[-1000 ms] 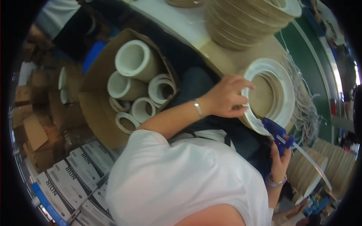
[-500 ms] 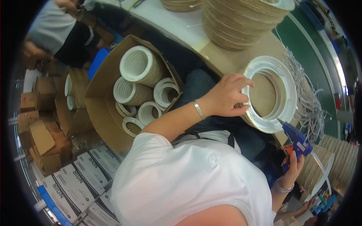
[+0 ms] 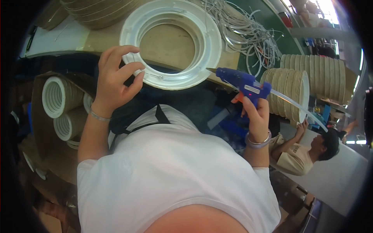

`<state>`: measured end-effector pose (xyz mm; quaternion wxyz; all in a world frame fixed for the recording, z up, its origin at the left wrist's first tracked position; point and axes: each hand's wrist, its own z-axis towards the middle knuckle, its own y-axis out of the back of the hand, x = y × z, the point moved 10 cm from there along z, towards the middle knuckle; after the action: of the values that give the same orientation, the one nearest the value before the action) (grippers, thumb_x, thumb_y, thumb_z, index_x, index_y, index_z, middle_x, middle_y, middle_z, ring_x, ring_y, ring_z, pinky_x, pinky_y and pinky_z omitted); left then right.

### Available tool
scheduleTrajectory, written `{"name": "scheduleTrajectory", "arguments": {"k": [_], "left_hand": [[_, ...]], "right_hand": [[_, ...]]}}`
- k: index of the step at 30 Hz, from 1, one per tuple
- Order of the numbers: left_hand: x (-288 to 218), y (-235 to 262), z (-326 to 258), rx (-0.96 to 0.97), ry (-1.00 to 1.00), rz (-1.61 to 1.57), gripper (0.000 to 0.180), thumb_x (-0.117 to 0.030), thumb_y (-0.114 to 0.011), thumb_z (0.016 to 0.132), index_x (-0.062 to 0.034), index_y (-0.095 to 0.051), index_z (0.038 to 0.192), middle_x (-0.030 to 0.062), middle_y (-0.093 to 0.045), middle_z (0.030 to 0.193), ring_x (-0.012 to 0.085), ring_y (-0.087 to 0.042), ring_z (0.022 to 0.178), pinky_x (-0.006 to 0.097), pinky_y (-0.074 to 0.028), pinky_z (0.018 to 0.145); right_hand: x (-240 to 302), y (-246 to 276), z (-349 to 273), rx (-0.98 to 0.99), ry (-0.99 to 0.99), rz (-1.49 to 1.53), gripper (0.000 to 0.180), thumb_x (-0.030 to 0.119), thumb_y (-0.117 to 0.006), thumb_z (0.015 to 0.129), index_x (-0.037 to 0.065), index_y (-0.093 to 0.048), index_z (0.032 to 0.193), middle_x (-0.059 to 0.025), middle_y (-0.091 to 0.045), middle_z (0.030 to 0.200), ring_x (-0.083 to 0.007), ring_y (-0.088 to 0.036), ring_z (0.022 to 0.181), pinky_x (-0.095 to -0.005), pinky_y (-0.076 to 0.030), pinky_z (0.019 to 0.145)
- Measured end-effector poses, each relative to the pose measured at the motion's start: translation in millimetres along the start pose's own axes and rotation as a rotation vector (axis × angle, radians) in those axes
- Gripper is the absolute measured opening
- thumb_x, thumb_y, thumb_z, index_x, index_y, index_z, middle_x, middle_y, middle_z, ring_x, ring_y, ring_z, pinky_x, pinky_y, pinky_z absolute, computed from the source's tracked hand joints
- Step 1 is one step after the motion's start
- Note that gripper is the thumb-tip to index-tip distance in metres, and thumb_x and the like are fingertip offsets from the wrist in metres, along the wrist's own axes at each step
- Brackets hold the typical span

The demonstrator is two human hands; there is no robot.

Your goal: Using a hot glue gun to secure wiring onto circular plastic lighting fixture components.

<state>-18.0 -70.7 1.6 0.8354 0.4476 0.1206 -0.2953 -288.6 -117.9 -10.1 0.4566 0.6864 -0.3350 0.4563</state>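
Observation:
A ribbed beige cylinder with a wide white ring (image 3: 211, 37) on its upward-facing end stands on the table edge before me. My left hand (image 3: 114, 79) grips the ring's near left rim, thumb and fingers curled at its inner edge. Something small and whitish shows at the fingertips, too small to make out. In my right hand (image 3: 257, 118) is a blue glue gun (image 3: 244, 83) with an orange trigger and a clear glue stick trailing from its back. Its nozzle points left, at or just over the ring's right rim; contact cannot be made out.
Loose white cables (image 3: 248, 37) lie in a heap beyond the ring. Large ribbed cylinders (image 3: 285, 91) stand at the right, near a co-worker (image 3: 297, 155). More ribbed cylinders (image 3: 99, 11) are at the far left. A cardboard box (image 3: 50, 151) at left holds smaller white-rimmed tubes (image 3: 54, 97).
The whole view has swung round to the right, so the ring now appears farther left and the co-worker shows more fully. Left hand stays at the rim; glue gun stays near its right side.

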Motion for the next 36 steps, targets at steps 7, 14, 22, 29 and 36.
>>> {"name": "scheduleTrajectory", "arguments": {"k": [7,14,22,29,36], "left_hand": [[-8.0,6.2,-0.5,-0.064,-0.058,0.006,0.014,-0.006,-0.059,0.057,-0.0076,-0.059,0.07,0.0078,-0.053,0.096,0.025,-0.046,0.088,0.032,-0.035,0.076],[-0.7,3.2,-5.5,-0.042,-0.027,0.005,0.016,-0.005,-0.057,0.057,-0.0082,-0.059,0.072,0.0092,-0.051,0.099,0.0265,-0.043,0.093,0.034,-0.034,0.081],[-1.5,5.6,-6.0,-0.082,-0.04,-0.003,0.014,-0.005,-0.059,0.056,-0.0083,-0.058,0.07,0.0085,-0.052,0.098,0.0258,-0.045,0.09,0.033,-0.034,0.078],[-4.9,9.4,-7.4,-0.113,-0.06,-0.009,0.013,-0.005,-0.06,0.056,-0.0078,-0.057,0.068,0.0084,-0.053,0.096,0.0254,-0.046,0.087,0.032,-0.037,0.073],[-3.1,9.9,-8.2,-0.124,-0.058,-0.013,0.012,-0.005,-0.06,0.056,-0.0076,-0.057,0.068,0.0086,-0.054,0.096,0.0252,-0.046,0.086,0.033,-0.037,0.074]], "right_hand": [[-5.2,-7.0,9.0,0.015,0.03,-0.16,0.021,0.015,-0.051,0.08,0.0,-0.054,0.095,-0.0027,-0.056,0.072,-0.0053,-0.048,0.061,-0.0156,-0.035,0.049],[-7.4,-7.6,9.9,0.028,-0.013,-0.171,0.021,0.016,-0.054,0.079,0.0,-0.056,0.094,-0.0011,-0.054,0.068,-0.0049,-0.047,0.058,-0.0159,-0.034,0.048],[-2.8,-5.6,10.5,-0.01,0.015,-0.191,0.019,0.016,-0.055,0.079,0.001,-0.056,0.089,0.0009,-0.051,0.065,-0.0043,-0.045,0.055,-0.0163,-0.034,0.047],[4.1,-7.3,11.5,-0.001,0.013,-0.202,0.018,0.017,-0.055,0.079,0.0,-0.056,0.087,0.0025,-0.049,0.062,-0.0036,-0.042,0.051,-0.0162,-0.033,0.046],[5.3,-1.8,9.4,0.026,-0.047,-0.217,0.019,0.018,-0.055,0.079,0.001,-0.056,0.088,0.0038,-0.047,0.061,-0.0027,-0.04,0.051,-0.0158,-0.03,0.045]]}}
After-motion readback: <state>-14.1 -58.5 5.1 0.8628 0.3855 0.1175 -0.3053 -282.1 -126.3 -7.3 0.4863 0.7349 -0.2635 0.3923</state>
